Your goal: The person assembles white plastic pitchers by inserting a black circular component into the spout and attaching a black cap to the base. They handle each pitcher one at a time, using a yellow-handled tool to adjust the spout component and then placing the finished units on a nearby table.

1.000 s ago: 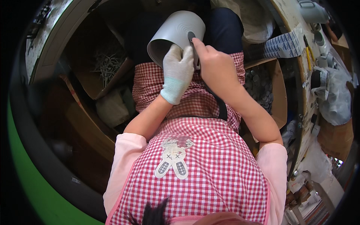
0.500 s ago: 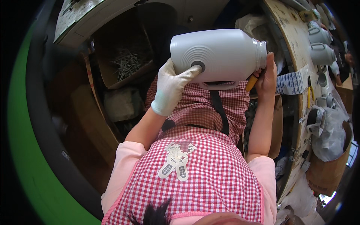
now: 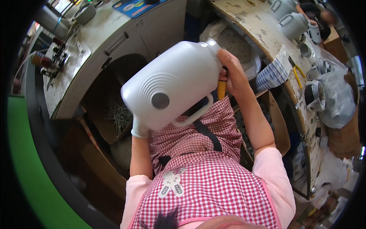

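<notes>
A large grey plastic jug (image 3: pixel 179 80) with a side handle and a dark round disc (image 3: pixel 160 100) lies slantwise before me, neck up and to the right. My right hand (image 3: pixel 233 70) is closed at its neck and also keeps a tool with a yellow-orange handle (image 3: pixel 222 89) in its fingers; the tool's working end is hidden. At the jug's lower left end, my left hand (image 3: pixel 139 128) in a white glove supports it from behind. Only the glove's cuff area shows; the jug covers the fingers.
On the right, a worn workbench (image 3: pixel 244 17) bears more grey jugs (image 3: pixel 293 24), yellow-handled pliers (image 3: pixel 296 71) and plastic bags (image 3: pixel 337 103). Boxes of small parts (image 3: pixel 119 116) stand low on both sides. A white-topped counter (image 3: pixel 103 23) is far left. Another person (image 3: pixel 322 19) works beyond the bench.
The jug has swung left and tilted, its neck now higher. My left hand has gone from the dark disc to behind the jug's base. The view has turned, showing more counter.
</notes>
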The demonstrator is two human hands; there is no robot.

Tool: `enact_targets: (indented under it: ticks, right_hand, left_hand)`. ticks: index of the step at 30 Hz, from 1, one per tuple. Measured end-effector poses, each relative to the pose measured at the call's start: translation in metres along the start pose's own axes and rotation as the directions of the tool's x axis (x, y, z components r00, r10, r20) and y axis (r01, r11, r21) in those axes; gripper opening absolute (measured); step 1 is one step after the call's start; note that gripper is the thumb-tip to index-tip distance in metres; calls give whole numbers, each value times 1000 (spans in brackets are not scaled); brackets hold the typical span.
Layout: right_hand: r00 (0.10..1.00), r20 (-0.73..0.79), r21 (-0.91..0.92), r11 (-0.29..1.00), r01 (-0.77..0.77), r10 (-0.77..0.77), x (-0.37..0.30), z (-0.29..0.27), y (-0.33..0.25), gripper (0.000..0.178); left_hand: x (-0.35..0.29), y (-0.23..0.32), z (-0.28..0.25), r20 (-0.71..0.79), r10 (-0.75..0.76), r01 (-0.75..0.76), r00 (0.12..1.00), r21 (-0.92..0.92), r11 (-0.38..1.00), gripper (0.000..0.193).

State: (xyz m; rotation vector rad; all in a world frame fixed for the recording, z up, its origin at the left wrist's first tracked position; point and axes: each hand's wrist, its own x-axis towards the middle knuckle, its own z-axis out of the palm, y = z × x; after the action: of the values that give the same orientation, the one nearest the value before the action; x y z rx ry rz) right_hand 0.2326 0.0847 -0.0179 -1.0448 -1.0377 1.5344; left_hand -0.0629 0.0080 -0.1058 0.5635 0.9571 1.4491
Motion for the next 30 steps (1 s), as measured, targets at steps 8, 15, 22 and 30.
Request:
enact_targets:
  ticks: [8,15,22,30]
  right_hand:
    - [703,14,-998,38,58,-711,188,-227,-62,77]
    - [816,-452,-816,-204,-541,-359,213,-430,-23,95]
    - [712,247,-961,-261,93,-657,158,-214,-28,45]
    - [860,157,-978,43,202,-485,74,-87,-13,35]
  left_hand:
    - [5,76,-56,-147,301,-163,942,583,796,40]
    - [45,331,-172,257,921,-6,294,964,-267,43]
    - [193,479,-209,210,847,310,488,865,-393,61]
    - [201,434,-185,-103,821,-47,561,987,156,49]
